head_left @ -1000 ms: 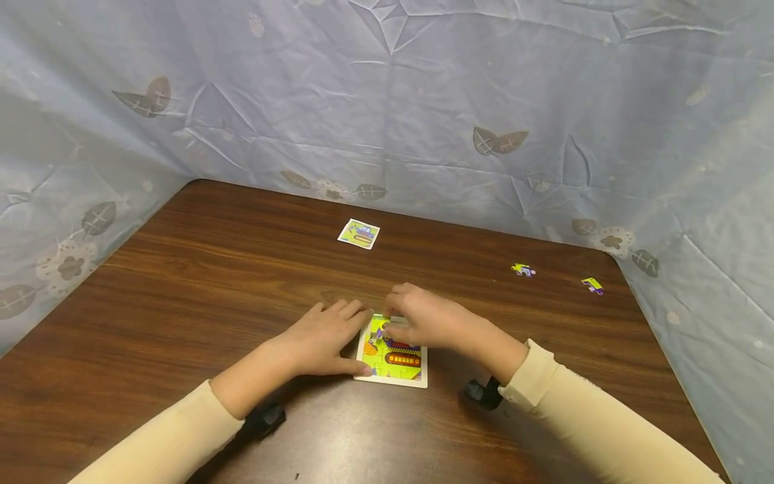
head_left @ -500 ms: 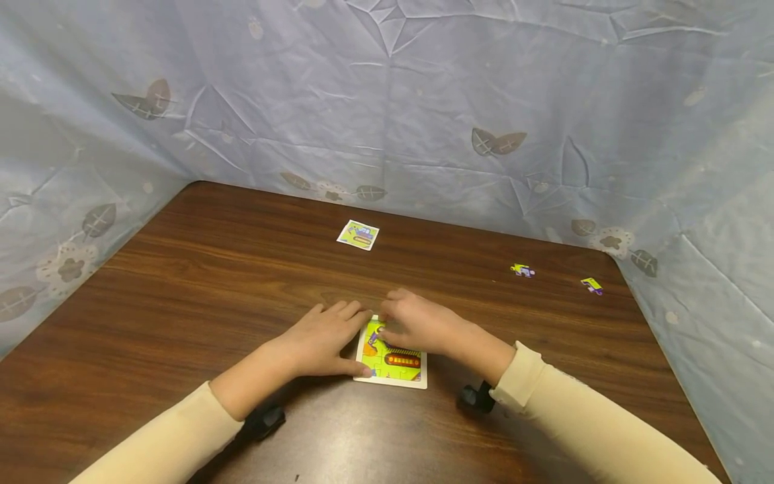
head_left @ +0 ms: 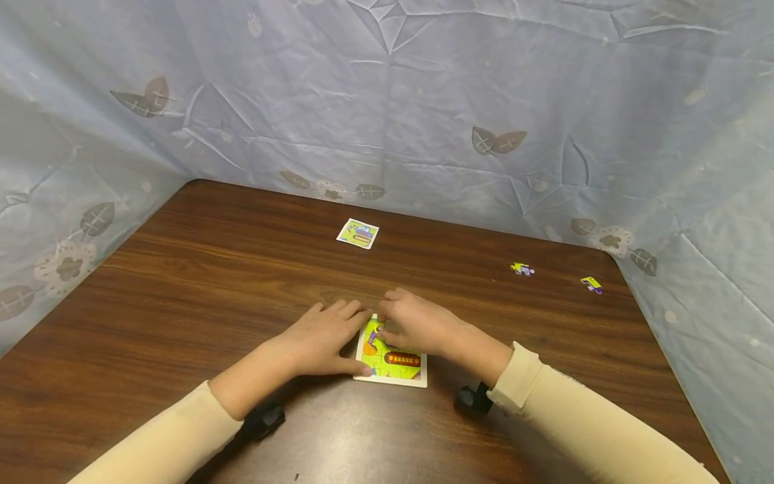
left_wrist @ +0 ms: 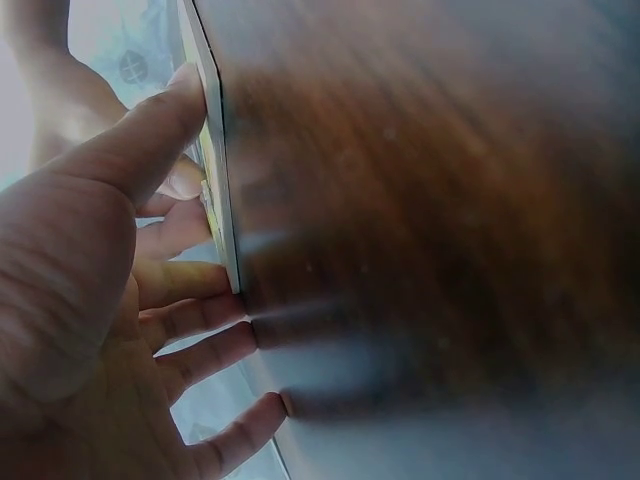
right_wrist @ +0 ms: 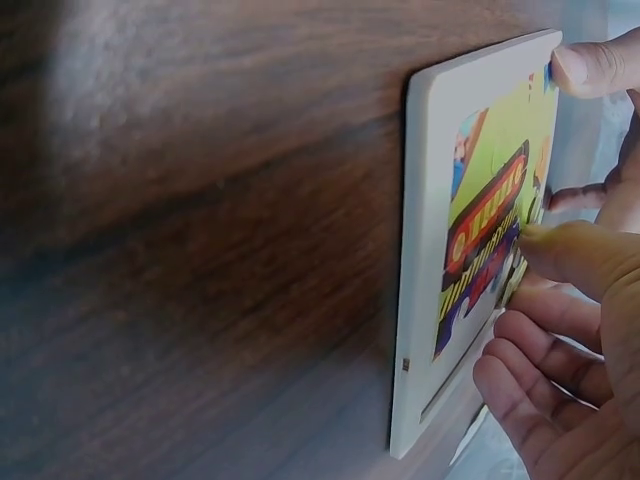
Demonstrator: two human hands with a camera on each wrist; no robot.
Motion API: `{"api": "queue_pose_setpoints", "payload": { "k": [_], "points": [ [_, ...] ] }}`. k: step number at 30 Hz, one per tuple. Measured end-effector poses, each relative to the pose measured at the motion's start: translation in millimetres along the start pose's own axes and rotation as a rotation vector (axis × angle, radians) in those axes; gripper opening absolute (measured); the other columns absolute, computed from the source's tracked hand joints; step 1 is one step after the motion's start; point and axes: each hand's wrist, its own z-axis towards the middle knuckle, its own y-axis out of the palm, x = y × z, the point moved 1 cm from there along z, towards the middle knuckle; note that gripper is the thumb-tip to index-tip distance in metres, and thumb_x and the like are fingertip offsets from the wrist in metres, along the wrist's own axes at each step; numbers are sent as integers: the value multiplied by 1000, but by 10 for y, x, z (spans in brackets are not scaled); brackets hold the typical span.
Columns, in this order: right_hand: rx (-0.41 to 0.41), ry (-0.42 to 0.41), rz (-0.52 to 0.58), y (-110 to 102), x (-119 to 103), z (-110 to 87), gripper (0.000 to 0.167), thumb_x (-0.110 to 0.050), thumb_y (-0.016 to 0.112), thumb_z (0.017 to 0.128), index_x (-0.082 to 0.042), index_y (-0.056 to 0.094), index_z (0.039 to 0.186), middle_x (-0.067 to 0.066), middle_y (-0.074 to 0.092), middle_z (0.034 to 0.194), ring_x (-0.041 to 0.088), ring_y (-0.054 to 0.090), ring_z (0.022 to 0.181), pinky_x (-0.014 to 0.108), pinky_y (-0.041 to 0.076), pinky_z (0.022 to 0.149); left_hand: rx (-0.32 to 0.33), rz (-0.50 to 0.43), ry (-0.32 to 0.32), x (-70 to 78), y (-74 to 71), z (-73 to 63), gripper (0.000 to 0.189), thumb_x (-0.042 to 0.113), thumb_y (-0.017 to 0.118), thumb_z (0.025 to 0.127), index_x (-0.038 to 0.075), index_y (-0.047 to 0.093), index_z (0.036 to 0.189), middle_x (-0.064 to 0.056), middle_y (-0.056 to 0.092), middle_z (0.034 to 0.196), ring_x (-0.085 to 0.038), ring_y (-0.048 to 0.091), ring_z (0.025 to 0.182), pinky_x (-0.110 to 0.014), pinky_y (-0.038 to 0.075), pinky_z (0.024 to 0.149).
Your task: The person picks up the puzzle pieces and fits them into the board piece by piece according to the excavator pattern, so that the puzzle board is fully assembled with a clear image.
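Note:
A white-framed jigsaw puzzle [head_left: 402, 359] with a digger picture lies on the table, its upper right part hidden under my right hand. My left hand [head_left: 320, 339] is spread along its left side. That thumb [left_wrist: 185, 100] rests on the near left corner of the frame, and the straight fingers touch the far left edge and the tabletop. My right hand [head_left: 423, 324] is over the puzzle's upper half, thumb [right_wrist: 560, 245] and forefinger pinching a small puzzle piece [left_wrist: 209, 202] close on the picture. Most of that piece is hidden by the fingers.
Two loose puzzle pieces, one yellow and lilac [head_left: 522, 269] and one yellow and purple [head_left: 592, 285], lie at the table's far right. A small square card [head_left: 359, 234] with a digger picture lies at the back. A patterned grey-blue cloth [head_left: 423, 101] hangs behind the table.
My right hand has shifted slightly left and lower over the puzzle, and the piece in its fingers, tilted up before, now sits closer to the picture. The left hand has stayed put.

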Motion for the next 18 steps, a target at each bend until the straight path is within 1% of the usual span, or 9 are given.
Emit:
{"api": "queue_pose_setpoints", "payload": {
  "k": [6,9,13,18],
  "points": [
    [13,-26,-12,-1,-4,1,19,-25,74,98,-8,73,107,3,65,99,14,57,90,26,55,78,2,4,7,3,-4,1,96,67,72,88,8,44,159,-12,46,161,-36,43,151,-69,36,119],
    [24,-37,-7,1,-7,-2,16,-23,74,98,-8,74,102,1,62,95,13,54,86,23,52,75,-1,4,6,5,-6,1,96,67,72,89,8,44,159,-12,46,161,-36,42,151,-69,36,119],
    [31,-43,5,3,-11,-9,13,-21,74,98,-8,76,99,1,62,94,12,53,85,22,51,74,-5,10,5,10,-13,0,95,67,72,89,9,45,159,-12,46,160,-36,43,151,-69,36,119],
    [36,-57,29,20,1,-16,12,-21,74,99,-9,76,102,2,65,97,12,56,87,22,53,76,-7,25,8,11,-22,-1,95,67,71,89,9,45,159,-11,48,159,-36,44,150,-69,37,118]
  ]
}}
